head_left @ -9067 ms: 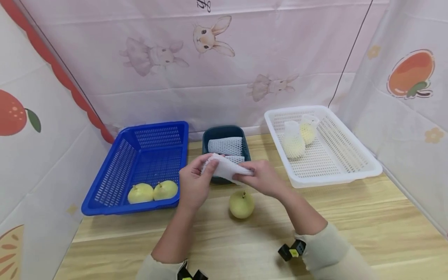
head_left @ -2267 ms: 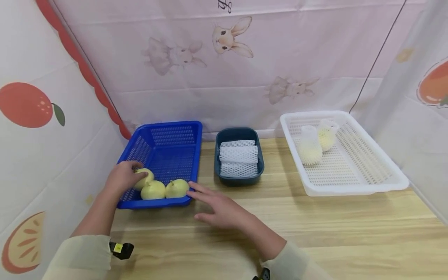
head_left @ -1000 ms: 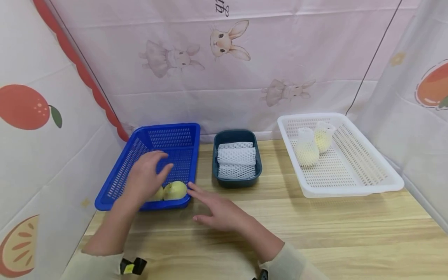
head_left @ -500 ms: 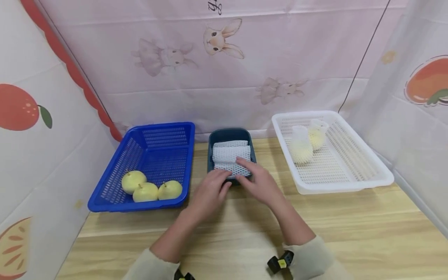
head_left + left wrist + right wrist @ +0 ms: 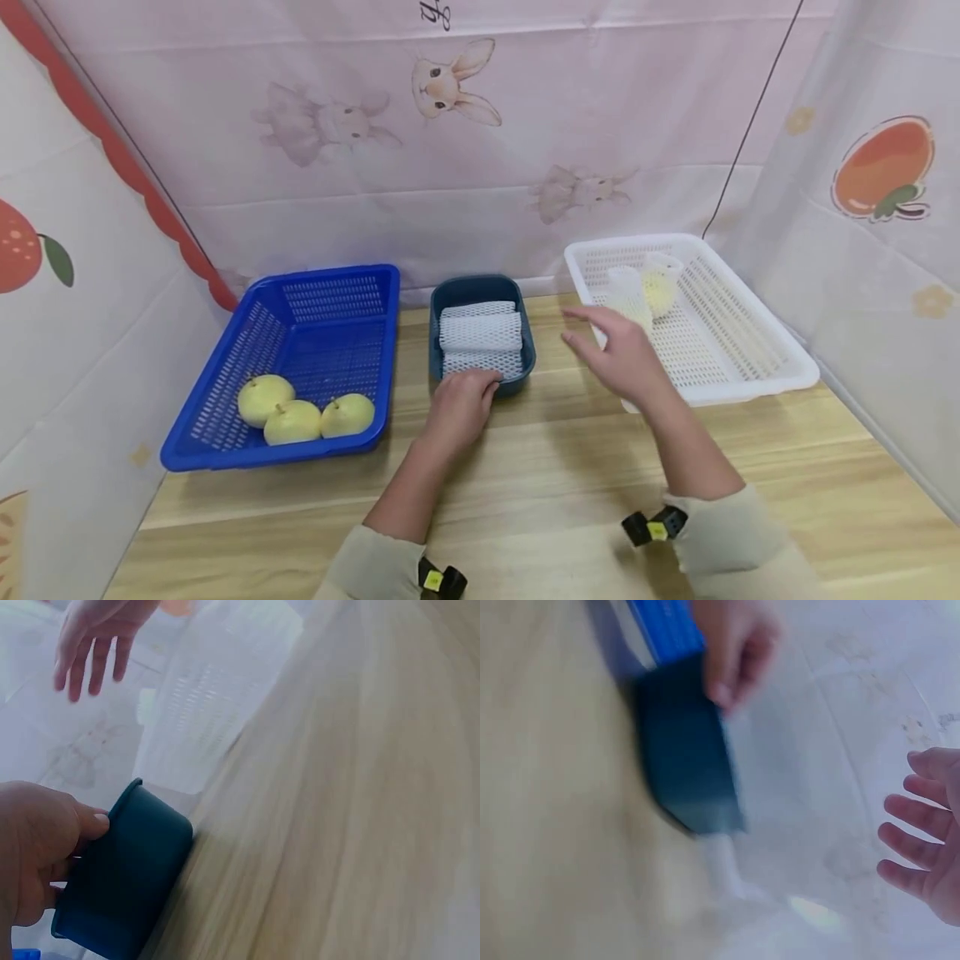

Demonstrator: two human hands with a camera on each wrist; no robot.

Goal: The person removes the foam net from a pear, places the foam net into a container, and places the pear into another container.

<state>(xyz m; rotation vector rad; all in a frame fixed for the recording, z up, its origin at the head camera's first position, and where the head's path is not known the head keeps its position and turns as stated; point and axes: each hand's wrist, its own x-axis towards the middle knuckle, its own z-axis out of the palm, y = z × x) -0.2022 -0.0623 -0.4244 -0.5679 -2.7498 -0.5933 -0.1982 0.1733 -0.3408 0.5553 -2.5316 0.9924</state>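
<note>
My left hand (image 5: 462, 408) pinches the near rim of a dark green plastic bin (image 5: 528, 333), thumb outside and fingers over the edge. The left wrist view shows the bin (image 5: 127, 877) side-on at the table. Several white foam fruit nets (image 5: 480, 332) lie in it. Between the bin and the white basket (image 5: 780, 354), my right hand (image 5: 626, 354) hovers with spread fingers and holds nothing. It partly covers one of two net-wrapped pears (image 5: 659, 292) in that basket. In the right wrist view the right hand (image 5: 934, 832) shows relaxed fingers.
A blue basket (image 5: 281, 458) stands at the left with three bare yellow pears (image 5: 294, 422) near its front. Behind the wooden table (image 5: 540, 517) hangs a pink printed cloth (image 5: 480, 167); printed white sheets flank both sides.
Earlier both hands held a foam net over a pear on the table; that pear joined two in the blue basket. Lately the left hand took the bin's rim, while the right moved right.
</note>
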